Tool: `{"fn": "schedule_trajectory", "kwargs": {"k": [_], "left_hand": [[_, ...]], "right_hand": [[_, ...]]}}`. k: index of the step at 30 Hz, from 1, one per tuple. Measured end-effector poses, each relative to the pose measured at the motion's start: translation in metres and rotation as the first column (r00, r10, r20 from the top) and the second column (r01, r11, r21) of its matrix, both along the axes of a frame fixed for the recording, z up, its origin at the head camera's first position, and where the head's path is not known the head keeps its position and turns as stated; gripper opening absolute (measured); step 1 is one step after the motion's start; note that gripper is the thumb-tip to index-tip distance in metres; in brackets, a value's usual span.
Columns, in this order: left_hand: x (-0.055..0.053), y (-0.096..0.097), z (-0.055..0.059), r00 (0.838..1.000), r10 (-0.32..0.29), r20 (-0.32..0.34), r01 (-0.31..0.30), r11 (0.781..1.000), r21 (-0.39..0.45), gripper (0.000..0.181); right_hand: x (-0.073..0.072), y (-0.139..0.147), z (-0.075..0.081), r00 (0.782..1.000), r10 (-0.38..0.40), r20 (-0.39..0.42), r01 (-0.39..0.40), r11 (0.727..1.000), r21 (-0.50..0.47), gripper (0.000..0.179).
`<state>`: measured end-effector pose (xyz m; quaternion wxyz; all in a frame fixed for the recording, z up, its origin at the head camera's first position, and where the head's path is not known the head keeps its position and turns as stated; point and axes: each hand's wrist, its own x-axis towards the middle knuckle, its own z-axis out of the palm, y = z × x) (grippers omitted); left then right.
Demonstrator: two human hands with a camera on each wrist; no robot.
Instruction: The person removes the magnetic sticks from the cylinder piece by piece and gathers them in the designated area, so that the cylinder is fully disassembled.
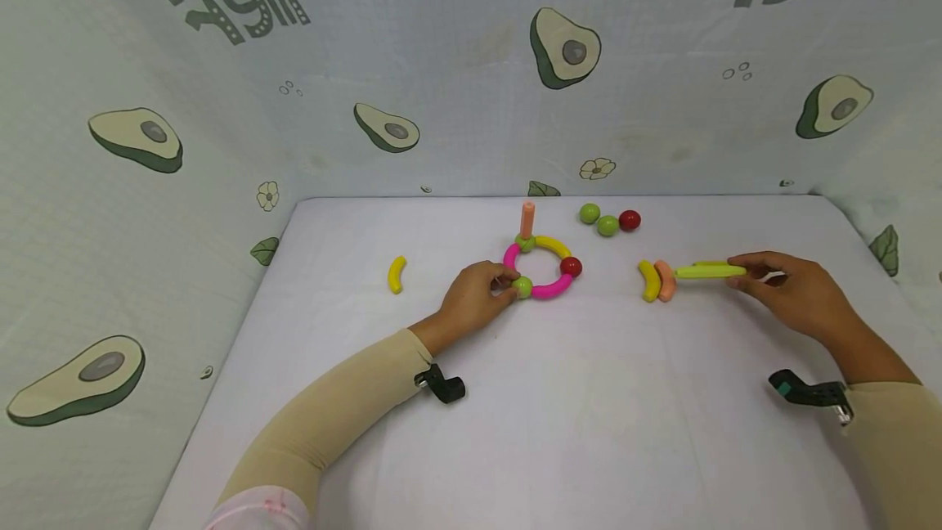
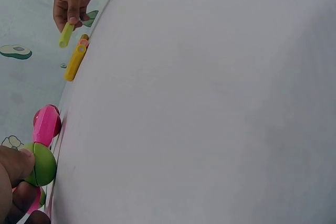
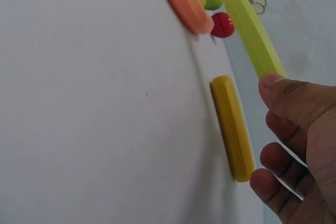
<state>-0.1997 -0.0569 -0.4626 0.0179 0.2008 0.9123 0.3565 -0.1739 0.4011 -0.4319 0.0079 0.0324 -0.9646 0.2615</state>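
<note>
My left hand [image 1: 478, 294] pinches a green ball [image 1: 523, 287] at the near left of a ring lying on the table. Two pink curved sticks [image 1: 552, 289], a yellow curved stick [image 1: 553, 245], a red ball [image 1: 571, 267] and a second green ball [image 1: 525, 243] make up the rest of that ring. From the far green ball an orange straight stick [image 1: 527, 220] points away. My right hand [image 1: 791, 293] holds a lime-green straight stick [image 3: 254, 35] by one end between thumb and fingers. Below it on the table lies a yellow stick [image 3: 232, 129].
Left of the held stick, a yellow curved piece [image 1: 649, 281] and an orange curved piece [image 1: 666, 280] lie side by side. Behind the ring sit two loose green balls [image 1: 589, 213] and a red ball [image 1: 630, 221]. Another yellow curved piece [image 1: 396, 275] is at the left.
</note>
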Motion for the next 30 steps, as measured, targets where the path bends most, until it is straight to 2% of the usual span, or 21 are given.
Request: {"fn": "schedule_trajectory", "kwargs": {"k": [23,30], "left_hand": [[0.001,0.000,0.001,1.000,-0.003,-0.016,0.003,1.000,0.007,0.022],[0.001,0.000,0.001,1.000,-0.002,-0.019,0.002,1.000,-0.003,0.022]], "right_hand": [[-0.002,0.030,-0.006,0.996,-0.048,0.072,0.046,0.998,0.035,0.052],[-0.003,0.037,-0.010,0.995,-0.067,0.071,0.064,0.996,0.054,0.051]]}}
